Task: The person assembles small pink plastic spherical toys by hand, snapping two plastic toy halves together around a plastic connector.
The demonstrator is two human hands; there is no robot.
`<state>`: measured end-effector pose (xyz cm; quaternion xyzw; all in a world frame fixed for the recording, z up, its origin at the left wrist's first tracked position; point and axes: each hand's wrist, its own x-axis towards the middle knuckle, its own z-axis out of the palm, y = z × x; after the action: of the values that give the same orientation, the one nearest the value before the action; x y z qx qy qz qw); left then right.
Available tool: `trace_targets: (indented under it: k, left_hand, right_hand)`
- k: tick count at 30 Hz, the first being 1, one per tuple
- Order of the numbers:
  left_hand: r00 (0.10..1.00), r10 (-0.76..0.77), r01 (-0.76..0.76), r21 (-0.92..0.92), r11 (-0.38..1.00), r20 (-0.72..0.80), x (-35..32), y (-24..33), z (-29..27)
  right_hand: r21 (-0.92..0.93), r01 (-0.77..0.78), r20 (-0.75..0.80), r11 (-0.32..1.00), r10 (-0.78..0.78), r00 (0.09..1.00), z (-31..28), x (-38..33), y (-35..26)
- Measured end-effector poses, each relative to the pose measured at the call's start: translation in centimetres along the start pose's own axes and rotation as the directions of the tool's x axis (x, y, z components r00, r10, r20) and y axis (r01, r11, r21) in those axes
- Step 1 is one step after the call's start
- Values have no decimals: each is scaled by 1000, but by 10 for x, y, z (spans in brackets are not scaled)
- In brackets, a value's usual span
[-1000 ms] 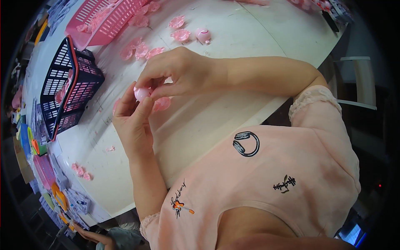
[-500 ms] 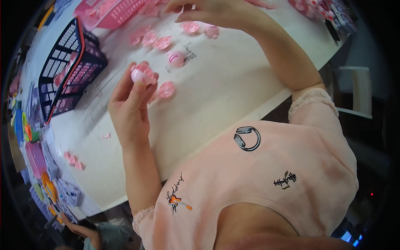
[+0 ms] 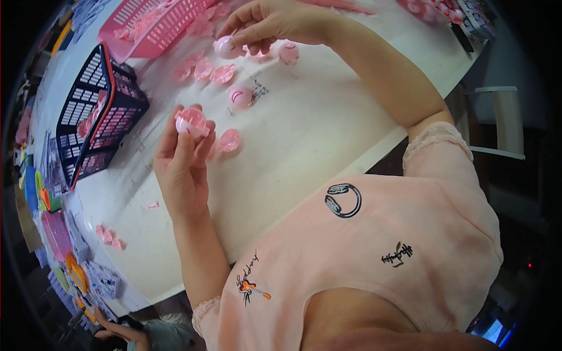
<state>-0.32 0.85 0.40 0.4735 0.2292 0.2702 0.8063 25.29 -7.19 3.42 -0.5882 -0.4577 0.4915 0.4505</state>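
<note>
My left hand [image 3: 186, 158] is closed round a pink plastic piece [image 3: 192, 121], its hollow side facing up, held over the table. Farther off, my right hand [image 3: 254, 28] pinches a pale pink rounded shell [image 3: 227, 48] between thumb and fingers. Below that hand lies a pink ball-like piece [image 3: 240, 97] with a darker stripe. A similar rounded piece [image 3: 288, 52] rests to its right. Several translucent pink pieces, such as this cupped one [image 3: 222, 74], sit left of the right hand. Another translucent piece [image 3: 229, 140] lies just right of my left hand.
A dark blue basket [image 3: 126, 96] with pink pieces in it stands at the left. Behind it is a pink basket [image 3: 170, 36], heaped with pink parts. Small pink bits [image 3: 109, 237] lie near the table's left edge. Another person's arm [image 3: 120, 329] shows at the lower left.
My right hand has come back from the far side and now holds a pale pink shell. My left hand has lowered slightly, tilting its piece so the hollow shows.
</note>
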Motion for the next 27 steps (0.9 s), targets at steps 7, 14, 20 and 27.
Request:
trace_targets:
  k: [7,14,20,27]
  left_hand:
    - [990,83,-73,-93,993,113,16,0,-20]
    - [991,70,-56,-118,991,113,15,2,-20]
    - [998,63,-63,-2,998,14,10,1,-22]
    - [990,91,-67,-211,975,107,8,5,-34]
  right_hand:
    - [-209,-77,403,975,158,902,34,-3,-1]
    - [-689,266,299,674,-70,952,49,-14,-5]
    - [-747,308,304,588,-109,946,67,-27,5]
    - [-725,404,206,558,-384,900,68,-17,12]
